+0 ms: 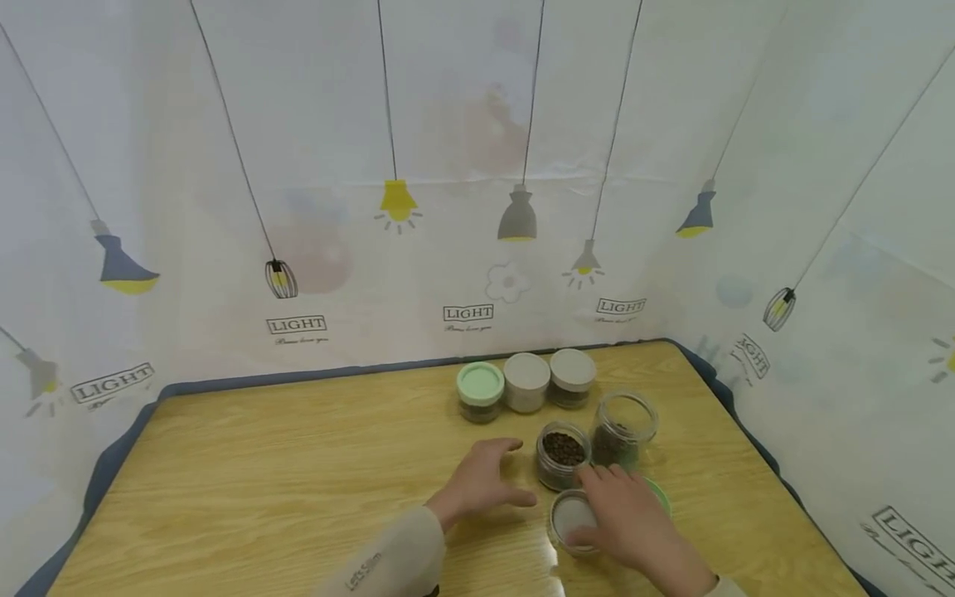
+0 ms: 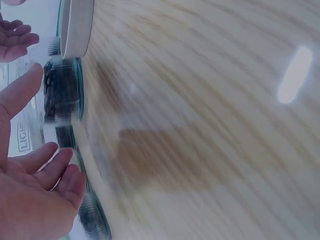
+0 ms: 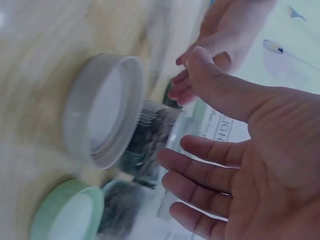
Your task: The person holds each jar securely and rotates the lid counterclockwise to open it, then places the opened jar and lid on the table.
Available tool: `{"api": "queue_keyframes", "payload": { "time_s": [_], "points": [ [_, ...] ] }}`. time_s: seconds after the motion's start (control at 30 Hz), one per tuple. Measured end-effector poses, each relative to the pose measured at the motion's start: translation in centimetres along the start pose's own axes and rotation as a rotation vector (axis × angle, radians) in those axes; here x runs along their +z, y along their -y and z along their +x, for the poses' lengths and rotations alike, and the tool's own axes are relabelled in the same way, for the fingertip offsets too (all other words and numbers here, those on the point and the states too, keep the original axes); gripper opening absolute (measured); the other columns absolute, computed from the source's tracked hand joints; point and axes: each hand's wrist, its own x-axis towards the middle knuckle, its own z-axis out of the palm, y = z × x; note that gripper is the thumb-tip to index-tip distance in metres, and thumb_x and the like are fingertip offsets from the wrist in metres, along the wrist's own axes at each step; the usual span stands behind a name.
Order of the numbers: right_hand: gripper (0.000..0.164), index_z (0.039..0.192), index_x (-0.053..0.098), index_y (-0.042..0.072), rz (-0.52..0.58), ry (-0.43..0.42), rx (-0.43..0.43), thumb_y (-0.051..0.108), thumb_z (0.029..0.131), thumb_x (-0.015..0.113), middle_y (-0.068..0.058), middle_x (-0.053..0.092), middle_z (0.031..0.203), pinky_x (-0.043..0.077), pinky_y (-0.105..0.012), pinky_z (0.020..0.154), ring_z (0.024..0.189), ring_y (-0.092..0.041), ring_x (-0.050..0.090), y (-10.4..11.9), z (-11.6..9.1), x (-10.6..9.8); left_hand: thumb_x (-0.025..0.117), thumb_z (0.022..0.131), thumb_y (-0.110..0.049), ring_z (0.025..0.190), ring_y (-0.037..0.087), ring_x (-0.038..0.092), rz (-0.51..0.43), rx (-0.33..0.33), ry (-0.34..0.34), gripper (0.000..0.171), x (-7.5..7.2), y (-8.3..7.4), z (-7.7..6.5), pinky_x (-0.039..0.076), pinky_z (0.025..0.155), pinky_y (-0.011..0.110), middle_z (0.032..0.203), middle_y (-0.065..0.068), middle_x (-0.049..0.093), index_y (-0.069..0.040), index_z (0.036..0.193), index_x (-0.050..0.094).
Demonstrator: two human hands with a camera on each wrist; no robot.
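Observation:
My left hand (image 1: 481, 481) is held above the table with thumb and fingers spread, left of an uncovered glass jar (image 1: 563, 463) of dark brown beans or peppercorns. My right hand (image 1: 630, 518) hovers over a whitish lid (image 1: 573, 521), its fingers loosely bent and pointing toward the jar. In the right wrist view this lid (image 3: 75, 115) lies hollow side up, apart from the fingers. A green lid (image 3: 45, 210) lies beside it, also hollow side up and partly hidden by the right hand in the head view. Neither hand holds anything.
A larger uncovered glass jar (image 1: 625, 427) with dark contents stands behind my right hand. Farther back stand three lidded jars in a row: one green-topped (image 1: 481, 385), two whitish-topped (image 1: 526, 381) (image 1: 573, 373). A printed cloth (image 1: 418, 274) hangs around the wooden table (image 1: 298, 473).

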Motion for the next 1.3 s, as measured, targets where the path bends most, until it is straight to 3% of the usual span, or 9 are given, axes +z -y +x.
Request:
{"api": "queue_keyframes", "payload": {
  "time_s": [0.17,0.4,0.67,0.87,1.13,1.3],
  "points": [
    [0.063,0.113,0.059,0.014,0.024,-0.007,-0.042,0.051,0.068,0.083,-0.002,0.067,0.101,0.048,-0.044,0.074,0.089,-0.022,0.059,1.3,0.8,-1.0,0.082,0.076,-0.038,0.134,0.033,0.047,-0.019,-0.036,0.017,0.08,-2.1,1.1,-1.3,0.04,0.109,0.051,0.145,0.01,0.052,-0.006,0.142,0.049],
    [0.072,0.125,0.058,0.012,0.036,-0.023,-0.095,0.05,0.069,0.082,-0.007,0.067,0.117,0.048,-0.05,0.09,0.107,-0.029,0.06,3.0,2.4,-2.0,0.08,0.079,-0.036,0.132,0.037,0.048,0.026,-0.088,-0.013,0.074,-4.7,2.8,-2.2,0.039,0.108,0.054,0.142,0.015,0.053,-0.004,0.139,0.05],
    [0.065,0.12,0.06,0.009,0.018,-0.065,-0.22,0.046,0.071,0.082,-0.006,0.066,0.113,0.048,-0.047,0.093,0.107,-0.028,0.06,5.2,3.9,-2.9,0.08,0.08,-0.034,0.13,0.037,0.049,0.0,-0.157,-0.072,0.074,-6.1,3.5,-2.2,0.041,0.106,0.055,0.141,0.017,0.054,-0.003,0.14,0.048],
    [0.065,0.122,0.06,0.009,-0.013,0.001,-0.24,0.048,0.075,0.08,-0.007,0.065,0.118,0.045,-0.049,0.1,0.112,-0.031,0.06,6.7,5.6,-2.8,0.079,0.081,-0.032,0.131,0.038,0.048,-0.03,-0.205,-0.115,0.076,-6.8,3.5,-1.3,0.041,0.106,0.055,0.142,0.018,0.052,-0.002,0.142,0.045],
    [0.065,0.127,0.058,0.013,-0.015,0.098,-0.263,0.05,0.077,0.077,-0.006,0.064,0.123,0.045,-0.048,0.1,0.117,-0.028,0.057,7.3,7.4,-2.2,0.079,0.08,-0.035,0.135,0.037,0.045,-0.042,-0.299,-0.136,0.079,-6.9,3.9,0.9,0.038,0.11,0.053,0.146,0.017,0.048,-0.004,0.144,0.043],
    [0.066,0.127,0.059,0.013,-0.03,0.117,-0.263,0.05,0.076,0.078,-0.006,0.064,0.123,0.046,-0.047,0.099,0.115,-0.027,0.058,7.6,7.8,-2.3,0.08,0.079,-0.036,0.137,0.036,0.043,-0.056,-0.313,-0.168,0.081,-6.7,4.2,2.5,0.036,0.112,0.053,0.148,0.016,0.047,-0.005,0.144,0.043]
  ]
}}
